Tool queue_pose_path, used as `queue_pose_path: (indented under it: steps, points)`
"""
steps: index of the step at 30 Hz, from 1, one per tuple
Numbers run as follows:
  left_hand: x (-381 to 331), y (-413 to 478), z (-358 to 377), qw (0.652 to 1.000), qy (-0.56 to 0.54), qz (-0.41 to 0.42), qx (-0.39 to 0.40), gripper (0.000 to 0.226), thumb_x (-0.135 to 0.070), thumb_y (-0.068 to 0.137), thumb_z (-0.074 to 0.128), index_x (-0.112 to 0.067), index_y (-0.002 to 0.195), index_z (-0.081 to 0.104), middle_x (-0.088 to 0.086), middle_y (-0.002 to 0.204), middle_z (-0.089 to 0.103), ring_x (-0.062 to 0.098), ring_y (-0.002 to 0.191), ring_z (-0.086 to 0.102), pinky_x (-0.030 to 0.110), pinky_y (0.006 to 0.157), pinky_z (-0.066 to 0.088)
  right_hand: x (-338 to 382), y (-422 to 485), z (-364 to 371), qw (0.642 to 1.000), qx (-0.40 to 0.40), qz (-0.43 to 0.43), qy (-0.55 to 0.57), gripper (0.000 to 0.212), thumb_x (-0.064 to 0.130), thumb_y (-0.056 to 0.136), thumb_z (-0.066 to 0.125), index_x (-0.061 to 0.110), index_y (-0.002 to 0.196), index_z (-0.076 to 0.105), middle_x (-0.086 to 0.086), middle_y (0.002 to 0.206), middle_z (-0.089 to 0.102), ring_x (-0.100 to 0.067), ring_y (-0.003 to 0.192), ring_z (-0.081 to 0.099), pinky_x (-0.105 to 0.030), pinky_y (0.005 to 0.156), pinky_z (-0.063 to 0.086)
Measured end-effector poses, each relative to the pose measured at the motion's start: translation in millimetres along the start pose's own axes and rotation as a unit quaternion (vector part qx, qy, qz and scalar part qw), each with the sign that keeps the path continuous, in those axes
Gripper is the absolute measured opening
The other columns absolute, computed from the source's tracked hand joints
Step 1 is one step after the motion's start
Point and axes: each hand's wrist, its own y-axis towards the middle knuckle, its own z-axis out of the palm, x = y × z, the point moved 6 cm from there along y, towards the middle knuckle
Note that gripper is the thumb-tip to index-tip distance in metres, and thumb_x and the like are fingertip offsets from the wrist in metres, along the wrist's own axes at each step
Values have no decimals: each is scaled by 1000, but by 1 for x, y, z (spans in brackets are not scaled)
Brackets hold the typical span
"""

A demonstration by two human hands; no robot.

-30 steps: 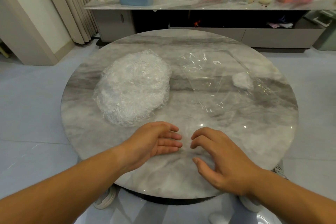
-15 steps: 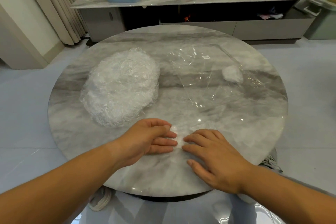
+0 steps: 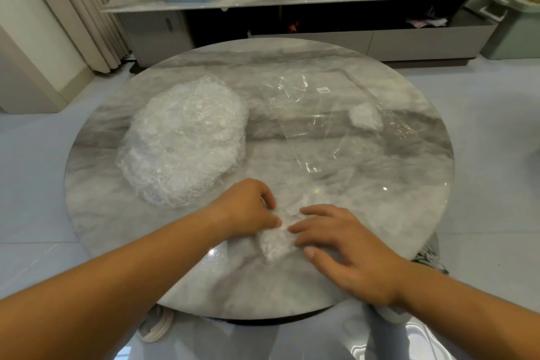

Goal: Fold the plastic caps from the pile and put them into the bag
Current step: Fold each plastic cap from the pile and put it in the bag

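Thin crinkly cap (image 3: 277, 240) lies on the near tabletop (image 3: 380, 213), left hand (image 3: 248, 207) grip curled pinching its edge, right hand (image 3: 344, 248) fingers nearly straight pressing it flat; looks light, soft, slippery, best pinched at edges; pile (image 3: 184, 140) far-left, bag (image 3: 327, 120) far-right.

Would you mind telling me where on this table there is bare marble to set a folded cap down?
Bare marble lies near right, between the bag and the right hand, and along the far rim of the table behind the pile. The near middle is crowded: the left hand grips and the right hand presses a cap there, beside the pile.
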Motion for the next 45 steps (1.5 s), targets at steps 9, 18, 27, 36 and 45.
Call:
queue_pose_path:
  steps: [9,18,27,36,45]
  points:
    - [8,-10,7,997,-72,-15,6,25,-29,77,86,-18,93,70,-10,70,61,2,59,56,15,56,43,-38,21,-25,940,-129,297,108,32,43,89,72,24,113,65,12,109,62,-7,102,61,-21,87,47]
    - [8,-18,3,988,-154,-8,1,18,-18,78,83,-11,84,68,6,71,68,10,61,59,29,66,52,-30,43,-18,886,-93,381,246,47,41,78,85,16,112,64,3,94,63,-8,80,61,-21,64,44]
    - [18,-30,6,932,-332,-138,44,22,-14,91,73,-9,94,51,11,72,57,22,52,67,38,59,63,1,44,-20,928,-122,212,281,1,19,88,77,18,88,77,7,86,74,0,80,66,-11,74,49]
    - [20,-42,13,786,-567,-195,152,36,-24,100,45,3,122,52,27,105,72,40,94,73,49,79,61,20,34,-3,997,-37,65,33,31,48,91,58,32,112,74,19,108,58,0,108,55,-17,94,44]
    - [27,-33,17,845,-514,-135,58,27,-1,92,67,3,118,62,22,105,73,28,88,74,40,74,63,32,12,8,999,9,-36,7,46,45,96,49,27,136,59,14,133,55,-2,125,49,-19,105,37]
